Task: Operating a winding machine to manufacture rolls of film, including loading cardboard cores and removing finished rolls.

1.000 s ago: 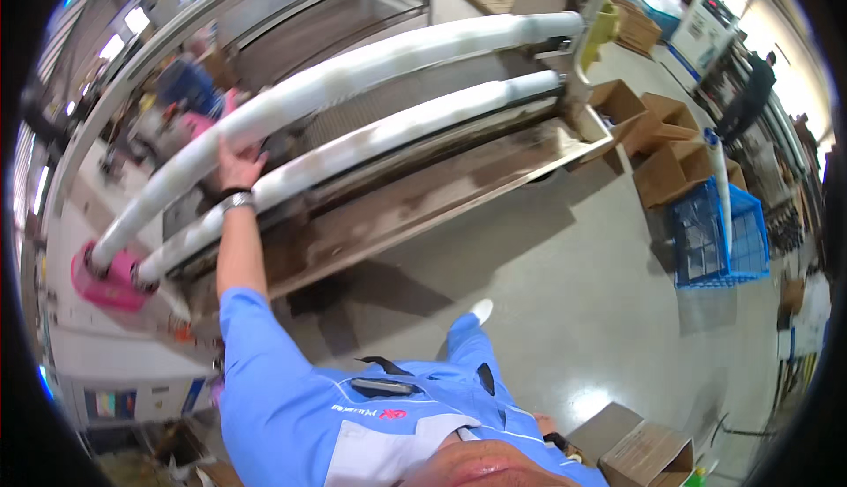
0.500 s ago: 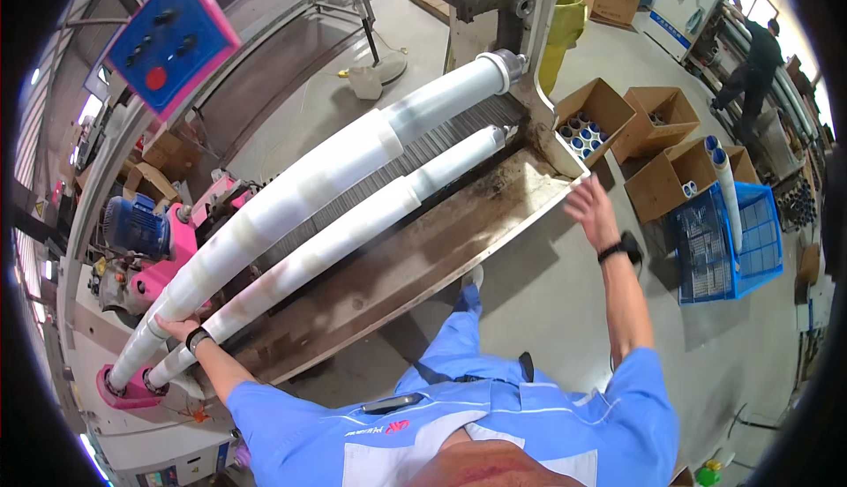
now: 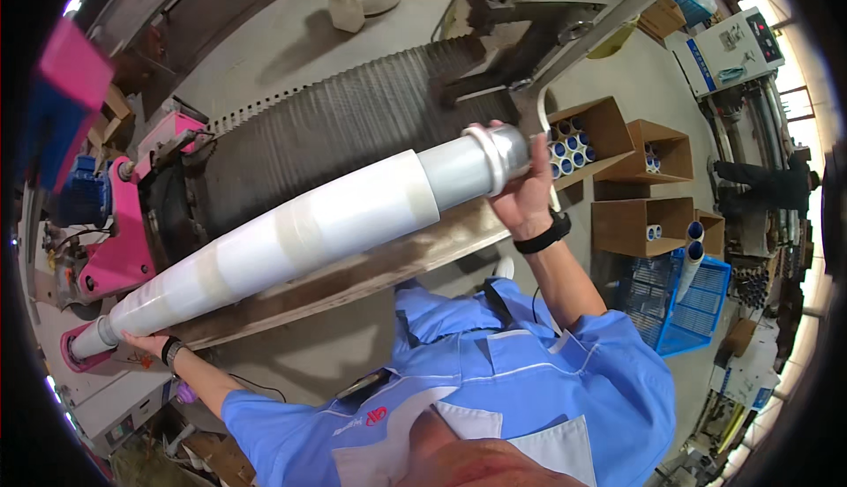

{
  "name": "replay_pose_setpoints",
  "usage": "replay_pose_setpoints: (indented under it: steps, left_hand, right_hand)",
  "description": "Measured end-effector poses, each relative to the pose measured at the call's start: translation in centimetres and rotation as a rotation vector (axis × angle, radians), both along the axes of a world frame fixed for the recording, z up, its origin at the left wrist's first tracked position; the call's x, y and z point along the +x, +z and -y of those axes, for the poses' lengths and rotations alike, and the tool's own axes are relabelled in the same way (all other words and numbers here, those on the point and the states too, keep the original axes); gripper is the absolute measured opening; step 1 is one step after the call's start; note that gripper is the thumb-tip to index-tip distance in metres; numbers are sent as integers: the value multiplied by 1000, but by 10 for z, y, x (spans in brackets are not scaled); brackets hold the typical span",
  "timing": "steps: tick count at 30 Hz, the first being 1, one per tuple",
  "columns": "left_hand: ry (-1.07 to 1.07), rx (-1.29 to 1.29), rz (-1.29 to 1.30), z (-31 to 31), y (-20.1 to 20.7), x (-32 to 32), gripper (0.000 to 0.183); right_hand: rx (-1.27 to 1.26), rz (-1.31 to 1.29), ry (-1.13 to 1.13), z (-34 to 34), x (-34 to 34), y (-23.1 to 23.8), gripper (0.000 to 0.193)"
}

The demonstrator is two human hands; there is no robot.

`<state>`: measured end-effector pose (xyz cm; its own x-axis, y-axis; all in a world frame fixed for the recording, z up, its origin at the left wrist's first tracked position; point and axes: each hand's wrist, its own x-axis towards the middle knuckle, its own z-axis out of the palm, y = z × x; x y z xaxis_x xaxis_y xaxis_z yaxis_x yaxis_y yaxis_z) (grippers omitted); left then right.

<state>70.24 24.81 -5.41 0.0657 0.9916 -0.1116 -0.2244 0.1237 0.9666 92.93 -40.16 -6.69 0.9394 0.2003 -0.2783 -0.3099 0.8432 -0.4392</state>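
A long roller (image 3: pixel 353 209) wrapped in white film, with paler bands across it, lies slantwise in front of me. Its bare grey core shows near the right end, which finishes in a rounded metal cap. My right hand (image 3: pixel 522 194) is wrapped round that capped end, thumb on the near side and fingertips showing above. Near the narrow left end, by the pink bracket (image 3: pixel 74 346), my left hand (image 3: pixel 148 343) grips the roller from below; some of its fingers are hidden behind it. Whatever lies directly under the roller is covered.
A dark ribbed bed (image 3: pixel 335 103) stretches behind the roller, with the machine's pale front edge (image 3: pixel 415 262) on my side. Rightward stand cardboard boxes (image 3: pixel 609 169) of blue-ended tubes and a blue crate (image 3: pixel 675 341). A pink machine arm (image 3: pixel 128 231) is at left; a person in dark clothes (image 3: pixel 768 174) is far right.
My right hand has moved from open air onto the roller's metal end. My left hand has slid toward the left end. Two rollers showed before; one shows now, larger in view.
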Motion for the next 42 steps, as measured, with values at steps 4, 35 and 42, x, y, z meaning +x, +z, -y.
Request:
replay_pose_setpoints:
  steps: [4, 35, 42]
  left_hand:
    - [-72, 39, 8, 26, -36, -3, 79]
    - [-1606, 163, -363, 901, -157, 290, 68]
    - [-2382, 618, -177, 1073, -170, 298, 76]
  right_hand:
    - [-50, 95, 242, 33, 9, 22, 78]
    - [-483, -936, -84, 551, -173, -230, 44]
    - [-301, -801, -252, 565, -208, -203, 48]
